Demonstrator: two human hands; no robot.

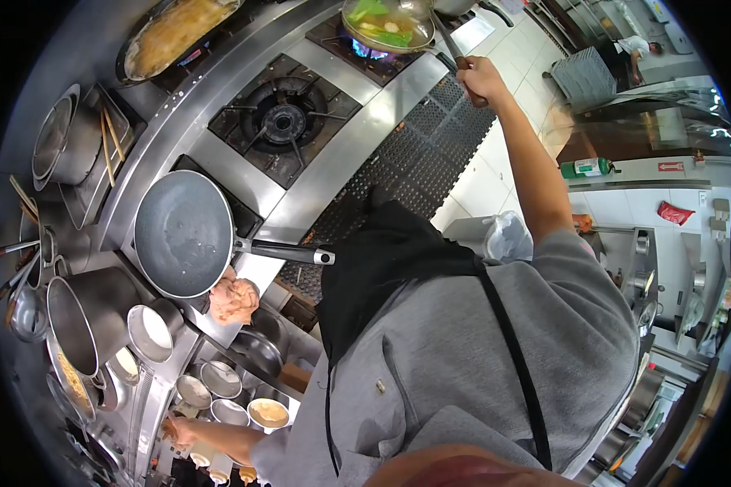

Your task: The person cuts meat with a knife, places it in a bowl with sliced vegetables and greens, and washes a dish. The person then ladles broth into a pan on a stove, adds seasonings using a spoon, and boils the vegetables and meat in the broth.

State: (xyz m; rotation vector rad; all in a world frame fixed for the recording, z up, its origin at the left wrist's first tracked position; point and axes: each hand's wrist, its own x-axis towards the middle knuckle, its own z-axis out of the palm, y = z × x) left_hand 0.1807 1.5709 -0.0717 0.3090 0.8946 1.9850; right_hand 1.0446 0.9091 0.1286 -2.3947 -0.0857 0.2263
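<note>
My right hand (481, 81) is wrapped around the brown-ended handle of a pan (425, 39). Green leafy vegetables (391, 37) and pale pieces sit in liquid in it, above a blue burner flame (371, 51). Down at the lower left, my left hand (180, 432) is among small ingredient containers, its fingers bunched and pointing down. What they hold, if anything, cannot be made out. Near it are metal tubs (221, 378), one with a yellowish filling (268, 413), and squeeze bottles (219, 468). A grey frying pan (185, 235) rests on the stove with its handle toward my apron.
An unlit burner (283, 122) lies between the two pans. A crumpled cloth (234, 299) is beside the grey pan. Pots (97, 312), ladles (28, 315) and a tray of browned food (175, 36) line the back. A person (633, 53) is beside a grey crate far off.
</note>
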